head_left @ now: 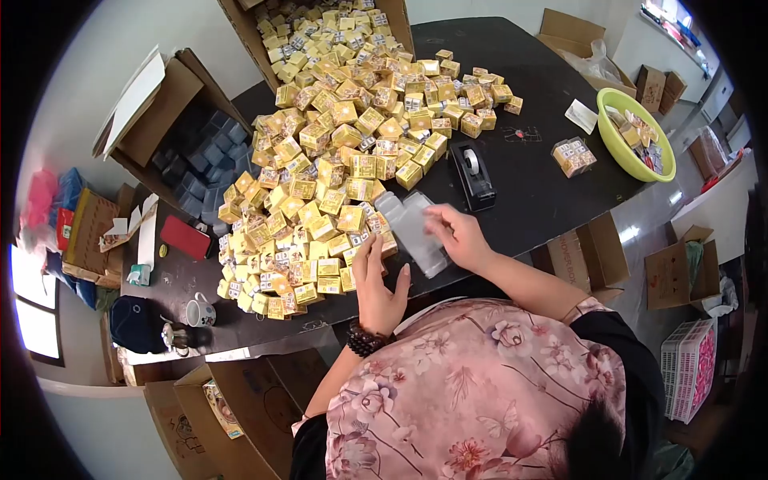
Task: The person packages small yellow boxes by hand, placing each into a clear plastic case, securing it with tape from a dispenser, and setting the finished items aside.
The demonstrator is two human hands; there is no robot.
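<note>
A clear plastic box [410,228] lies tilted at the table's front edge, beside a large heap of small yellow boxes [332,180]. My right hand [462,238] has its fingers curled at the right side of this plastic box, gripping it. My left hand [376,286] is open, with fingers stretched up and the thumb apart. It is at the front right of the heap, its fingertips close to the nearest yellow boxes; whether they touch is hard to see. A dark beaded bracelet is on the left wrist.
A black tape dispenser [474,178] stands right of the heap. Farther right are a wrapped block of small boxes [574,157] and a green basin [666,164]. A carton of clear plastic boxes [204,164], a red case [186,237] and a mug [201,310] are at left.
</note>
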